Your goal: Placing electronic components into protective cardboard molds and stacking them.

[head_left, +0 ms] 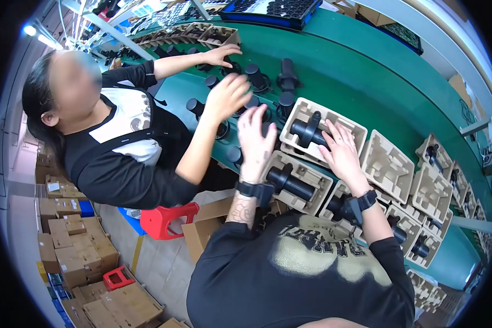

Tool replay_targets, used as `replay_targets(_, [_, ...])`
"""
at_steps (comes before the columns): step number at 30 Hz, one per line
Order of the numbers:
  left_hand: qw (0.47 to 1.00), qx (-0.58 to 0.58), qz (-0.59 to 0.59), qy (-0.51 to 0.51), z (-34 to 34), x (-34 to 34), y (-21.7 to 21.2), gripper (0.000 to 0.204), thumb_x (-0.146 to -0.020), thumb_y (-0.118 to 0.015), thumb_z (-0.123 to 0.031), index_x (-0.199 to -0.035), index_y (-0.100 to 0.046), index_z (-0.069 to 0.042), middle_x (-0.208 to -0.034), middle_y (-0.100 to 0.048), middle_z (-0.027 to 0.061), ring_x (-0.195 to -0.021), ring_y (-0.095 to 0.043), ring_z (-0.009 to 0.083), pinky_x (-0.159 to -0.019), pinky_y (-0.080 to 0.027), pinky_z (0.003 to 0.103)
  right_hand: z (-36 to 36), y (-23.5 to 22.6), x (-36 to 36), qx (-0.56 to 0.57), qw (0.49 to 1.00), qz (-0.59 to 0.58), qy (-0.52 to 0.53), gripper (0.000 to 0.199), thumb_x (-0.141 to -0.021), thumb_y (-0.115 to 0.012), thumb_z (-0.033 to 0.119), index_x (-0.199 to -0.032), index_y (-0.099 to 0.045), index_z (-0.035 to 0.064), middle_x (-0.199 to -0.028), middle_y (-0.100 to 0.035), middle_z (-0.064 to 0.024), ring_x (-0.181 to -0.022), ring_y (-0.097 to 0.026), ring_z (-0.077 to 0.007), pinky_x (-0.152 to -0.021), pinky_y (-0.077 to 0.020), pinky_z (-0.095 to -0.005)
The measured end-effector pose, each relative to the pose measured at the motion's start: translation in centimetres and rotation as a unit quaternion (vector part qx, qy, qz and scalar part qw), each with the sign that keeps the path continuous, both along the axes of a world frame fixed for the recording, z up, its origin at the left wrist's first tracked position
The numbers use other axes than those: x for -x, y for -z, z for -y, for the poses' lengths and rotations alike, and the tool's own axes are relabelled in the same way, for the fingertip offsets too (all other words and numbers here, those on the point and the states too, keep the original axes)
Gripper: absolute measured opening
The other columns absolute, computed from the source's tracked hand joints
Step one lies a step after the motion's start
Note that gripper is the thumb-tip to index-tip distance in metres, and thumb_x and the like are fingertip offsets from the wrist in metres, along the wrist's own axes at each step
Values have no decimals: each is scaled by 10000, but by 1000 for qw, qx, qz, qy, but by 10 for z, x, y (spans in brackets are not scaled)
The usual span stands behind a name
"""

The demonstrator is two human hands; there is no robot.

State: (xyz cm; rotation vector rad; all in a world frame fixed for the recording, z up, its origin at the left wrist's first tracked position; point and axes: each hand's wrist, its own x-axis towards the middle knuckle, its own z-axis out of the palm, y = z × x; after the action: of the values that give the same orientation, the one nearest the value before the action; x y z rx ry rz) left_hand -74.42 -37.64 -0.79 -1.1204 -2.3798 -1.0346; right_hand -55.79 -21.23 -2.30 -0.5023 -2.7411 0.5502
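Note:
My left hand is raised over the green bench with its fingers apart, beside several upright black cylindrical parts with wide bases. One such upright part stands just past its fingertips. My right hand lies over a beige molded pulp tray, fingers stretched out at the end of the black cylindrical part lying in it. Nothing is seen gripped in either hand. Nearer to me, a second pulp tray holds another black cylindrical part on its side.
At the left a co-worker reaches both hands among the upright parts. Bare pulp trays and filled ones spread to my right. A black-and-blue crate sits at the far edge. A red stool and cardboard boxes are on the floor.

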Motion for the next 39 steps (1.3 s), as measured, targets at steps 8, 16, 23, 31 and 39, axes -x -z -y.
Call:
replay_targets(8, [964, 190, 181, 40, 12, 24, 52, 461, -694, -739, -152, -1097, -524, -95, -1095, -557, 160, -1002, -556, 384, -836, -477, 421, 12, -21, -22, 137, 972, -190, -29, 267, -853, -607, 126, -1107, -632, 49, -1294, -533, -136, -1239, -462, -318, -1060, -332, -405])
replay_targets(16, [986, 109, -27, 120, 107, -67, -24, 468, -705, -737, -71, -1118, -515, -82, -1169, -559, 126, -1030, -604, 311, -875, -501, 389, 18, -52, -114, 287, 944, -151, 66, 360, -811, -656, 119, -1160, -608, 43, -1118, -638, -119, -1036, -605, -239, -966, -429, -356])
replay_targets(23, [380, -340, 852, 116, 44, -135, -42, 492, -903, -509, -424, -1185, -504, -21, -1071, -596, 160, -941, -626, 271, -797, -532, 424, 53, -50, -77, 422, 878, -169, -150, 972, -644, -825, 257, -1423, -291, 27, -1354, -466, -162, -1282, -423, -290, -1090, -302, -393])
replay_targets(31, [756, 37, 559, 340, -5, -129, -22, 323, -961, -469, -291, -1066, -578, -5, -711, -626, 78, -658, -626, 165, -640, -521, 275, -16, -90, -146, 300, 935, -41, 185, 833, -581, -833, 198, -1287, -422, 35, -1186, -539, -172, -1142, -511, -303, -1003, -358, -384])
replay_targets(39, [900, 66, 31, 430, -104, -125, 1, 353, -884, -532, -217, -1200, -533, -61, -1134, -589, 128, -1111, -530, 300, -960, -405, 465, -97, -51, -177, 144, 988, -32, 33, 412, -636, -703, 129, -1011, -587, 5, -999, -604, -130, -992, -552, -329, -855, -439, -387])
